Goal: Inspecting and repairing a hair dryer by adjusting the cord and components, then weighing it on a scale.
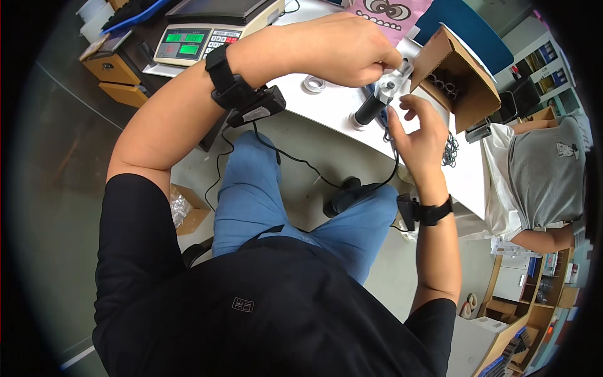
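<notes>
A black cylinder with a silver metal head (372, 108) stands tilted in view near the front edge of the white table (292, 94). Reaching over from the left, my left hand (348, 50) has its fingertips pinched together beside the silver head; what they hold, if anything, is too small to make out. My right hand (424, 135) is just right of the cylinder, thumb and fingers apart, with nothing visible between them. Around the head lie more silver metal pieces, partly hidden by my left fingers.
An open cardboard box (480, 94) with several metal rings stands behind my right hand. Thin black loops (450, 149) lie beside it. A tape roll (314, 84) and a digital scale (188, 44) are to the left. Another person (543, 169) is at the right. Black cables hang below the table.
</notes>
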